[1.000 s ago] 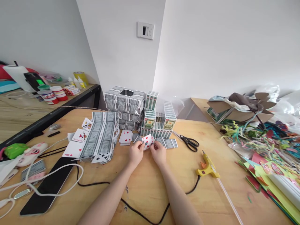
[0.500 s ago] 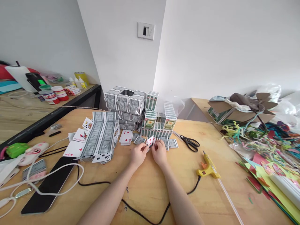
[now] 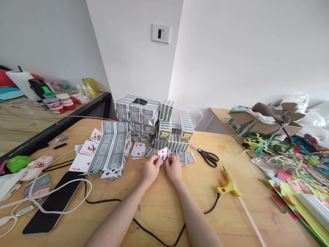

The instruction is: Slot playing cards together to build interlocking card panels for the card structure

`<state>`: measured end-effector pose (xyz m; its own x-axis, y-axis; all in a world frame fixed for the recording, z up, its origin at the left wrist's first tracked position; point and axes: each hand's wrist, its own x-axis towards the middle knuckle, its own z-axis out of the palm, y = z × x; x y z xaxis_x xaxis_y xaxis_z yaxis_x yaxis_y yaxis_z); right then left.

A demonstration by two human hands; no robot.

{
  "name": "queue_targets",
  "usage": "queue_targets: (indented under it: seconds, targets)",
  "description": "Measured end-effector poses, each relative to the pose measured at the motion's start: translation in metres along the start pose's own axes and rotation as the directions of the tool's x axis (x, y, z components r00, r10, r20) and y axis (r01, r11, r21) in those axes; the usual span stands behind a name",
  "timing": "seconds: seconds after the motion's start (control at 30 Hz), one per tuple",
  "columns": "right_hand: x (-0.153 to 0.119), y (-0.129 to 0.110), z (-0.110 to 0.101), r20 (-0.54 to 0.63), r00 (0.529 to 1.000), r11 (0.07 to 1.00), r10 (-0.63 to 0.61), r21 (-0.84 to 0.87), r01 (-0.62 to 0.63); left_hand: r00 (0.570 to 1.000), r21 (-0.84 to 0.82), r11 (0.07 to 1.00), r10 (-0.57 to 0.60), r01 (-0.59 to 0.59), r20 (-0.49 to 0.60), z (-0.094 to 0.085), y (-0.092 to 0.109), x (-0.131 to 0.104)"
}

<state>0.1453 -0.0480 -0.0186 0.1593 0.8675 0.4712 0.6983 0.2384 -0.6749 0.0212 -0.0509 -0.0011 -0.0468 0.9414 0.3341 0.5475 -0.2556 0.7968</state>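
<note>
A playing card with red hearts (image 3: 162, 153) is tilted up between my two hands, face toward me. My left hand (image 3: 151, 168) pinches its left side, and my right hand (image 3: 173, 168) grips at its right edge. Just behind lie loose cards, some face down (image 3: 187, 157), and a face-up heart card (image 3: 138, 150) to the left. Further left stands a folded structure of cards (image 3: 111, 147), grey backs outward. A taller block built of cards (image 3: 137, 116) and stacked green card boxes (image 3: 172, 137) stand at the back.
Black scissors (image 3: 208, 157) and a yellow glue gun (image 3: 228, 185) lie to the right; its black cord (image 3: 154, 236) crosses under my arms. A black phone (image 3: 52, 206) and white cable (image 3: 88, 192) are at left. Craft paper (image 3: 295, 195) and a cardboard box (image 3: 267, 125) fill the right side.
The heart card between my hands has turned and shows more of its face, a little further left. Both hands stay in nearly the same place.
</note>
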Motion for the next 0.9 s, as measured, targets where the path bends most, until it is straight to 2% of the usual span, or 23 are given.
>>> queue_targets:
  seconds: [0.17,0.23,0.3,0.37,0.43,0.53,0.6,0.73,0.9]
  targets:
    - [-0.002,-0.007,-0.001,-0.041,0.998,0.996,0.041,-0.080,-0.044,1.000,-0.074,0.997,-0.018,0.019,0.024,-0.001,0.001,0.002]
    - [-0.002,-0.009,-0.004,-0.024,0.996,0.996,0.084,-0.003,-0.084,1.000,-0.112,0.993,-0.021,0.023,0.019,-0.003,0.000,0.003]
    - [-0.001,-0.011,-0.007,0.053,0.991,0.975,0.123,0.179,-0.130,0.999,-0.143,0.989,-0.039,0.039,0.006,-0.004,-0.003,0.006]
    - [0.001,-0.012,-0.008,0.177,0.969,0.879,0.175,0.416,-0.235,0.998,-0.190,0.979,-0.068,0.068,0.003,-0.006,-0.006,0.009]
    - [0.004,-0.012,-0.008,0.295,0.922,0.710,0.251,0.591,-0.382,0.994,-0.262,0.959,-0.109,0.112,0.028,-0.007,-0.009,0.013]
    - [0.007,-0.011,-0.007,0.463,0.839,0.476,0.287,0.691,-0.544,0.984,-0.348,0.921,-0.160,0.177,0.076,-0.006,-0.013,0.016]
    - [0.007,-0.010,-0.007,0.511,0.818,0.413,0.264,0.706,-0.575,0.979,-0.373,0.906,-0.173,0.200,0.105,-0.005,-0.014,0.015]
    - [0.006,-0.010,-0.007,0.541,0.805,0.417,0.245,0.691,-0.591,0.971,-0.405,0.884,-0.186,0.232,0.149,-0.002,-0.013,0.013]
    - [0.002,-0.007,-0.004,0.619,0.743,0.502,0.255,0.572,-0.649,0.963,-0.437,0.860,-0.206,0.263,0.176,-0.003,-0.009,0.012]
